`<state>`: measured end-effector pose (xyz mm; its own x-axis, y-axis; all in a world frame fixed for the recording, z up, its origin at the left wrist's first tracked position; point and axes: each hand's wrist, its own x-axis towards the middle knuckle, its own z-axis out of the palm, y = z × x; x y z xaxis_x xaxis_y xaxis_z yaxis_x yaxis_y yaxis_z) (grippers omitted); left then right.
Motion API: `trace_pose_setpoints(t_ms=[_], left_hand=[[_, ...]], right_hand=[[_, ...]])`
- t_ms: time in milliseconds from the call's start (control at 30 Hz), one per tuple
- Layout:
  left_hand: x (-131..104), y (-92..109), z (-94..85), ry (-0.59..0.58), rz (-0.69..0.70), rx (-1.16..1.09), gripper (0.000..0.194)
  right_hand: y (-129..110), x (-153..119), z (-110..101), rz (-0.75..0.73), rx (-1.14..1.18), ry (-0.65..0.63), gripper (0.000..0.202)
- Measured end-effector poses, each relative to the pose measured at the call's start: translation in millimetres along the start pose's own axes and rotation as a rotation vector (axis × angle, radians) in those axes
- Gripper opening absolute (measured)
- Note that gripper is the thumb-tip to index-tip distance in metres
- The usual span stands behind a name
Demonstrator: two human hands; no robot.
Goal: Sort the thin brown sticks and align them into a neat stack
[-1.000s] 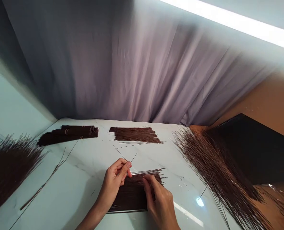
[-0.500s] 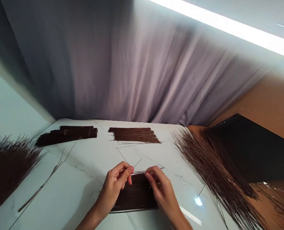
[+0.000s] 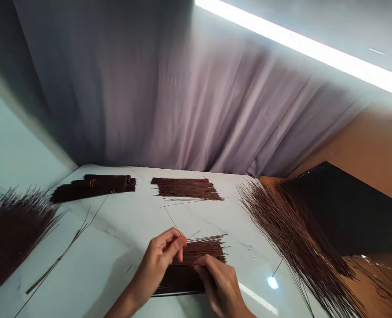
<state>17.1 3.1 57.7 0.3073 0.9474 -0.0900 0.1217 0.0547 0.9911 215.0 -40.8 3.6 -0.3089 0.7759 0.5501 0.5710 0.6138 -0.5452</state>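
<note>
Thin dark brown sticks lie side by side as a flat layer on the white marbled table, between and under my hands. My left hand is pinched at the far edge of this layer, closed on one thin stick that pokes out up and to the left. Over the middle of the layer, my right hand has thumb and forefinger pressed together. Whatever is between those fingertips is too small to make out. Both hands cover parts of the layer.
Behind lie another flat bundle of sticks and a darker tied bundle. Large loose heaps stand at left and right. A few stray sticks lie left. A black panel is at right, a grey curtain behind.
My right hand has moved from the layer's far edge down toward its middle, uncovering the stick ends on the right. My left hand keeps its pinch, nearly in place.
</note>
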Motion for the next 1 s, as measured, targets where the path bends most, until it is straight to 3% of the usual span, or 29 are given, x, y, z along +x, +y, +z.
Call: trace_pose_setpoints(t_ms=[100, 200, 267, 333, 433, 500, 567, 633, 700, 767, 867, 1000], left_hand=[[-8.7, 1.6, 7.0, -0.052, 0.002, 0.050, 0.035], [-10.0, -2.4, 11.0, -0.089, 0.021, 0.118, 0.037], [-5.0, -9.3, 8.9, -0.054, 0.034, 0.162, 0.037], [1.5, -16.9, 3.9, 0.042, 0.055, 0.205, 0.038], [5.2, -23.2, -2.2, 0.132, 0.073, 0.228, 0.040], [0.8, -22.0, -0.7, 0.107, 0.079, 0.207, 0.039], [-6.9, -17.6, 5.3, 0.050, 0.075, 0.167, 0.039], [-13.4, -12.6, 12.4, -0.015, 0.051, 0.132, 0.040], [-14.8, -9.5, 16.8, -0.052, 0.031, 0.113, 0.041], [-10.2, -8.8, 16.0, -0.032, 0.040, 0.113, 0.040], [0.9, -9.0, 7.3, 0.090, 0.067, 0.132, 0.040], [4.7, -6.1, -0.1, 0.163, 0.111, 0.076, 0.036]], right_hand=[[21.2, 30.9, -21.3, 0.091, 0.010, -0.228, 0.019], [18.5, 86.1, -51.8, 0.047, -0.181, -0.271, 0.015], [4.2, 100.2, -53.3, -0.027, -0.301, -0.243, 0.016], [-10.5, 83.2, -36.1, -0.050, -0.304, -0.127, 0.019], [-13.8, 25.4, 1.2, 0.014, -0.145, 0.052, 0.024], [-2.1, -0.1, 12.4, 0.103, -0.048, 0.013, 0.023], [12.7, 3.8, 3.6, 0.182, -0.021, -0.111, 0.023], [21.1, 33.5, -19.4, 0.208, -0.037, -0.212, 0.023], [17.2, 70.1, -42.0, 0.138, -0.078, -0.213, 0.020], [3.4, 92.0, -51.2, -0.042, -0.163, -0.165, 0.021], [-15.3, 78.3, -34.2, -0.227, -0.206, -0.041, 0.023], [-4.3, 25.5, 2.0, -0.014, -0.028, 0.084, 0.018]])
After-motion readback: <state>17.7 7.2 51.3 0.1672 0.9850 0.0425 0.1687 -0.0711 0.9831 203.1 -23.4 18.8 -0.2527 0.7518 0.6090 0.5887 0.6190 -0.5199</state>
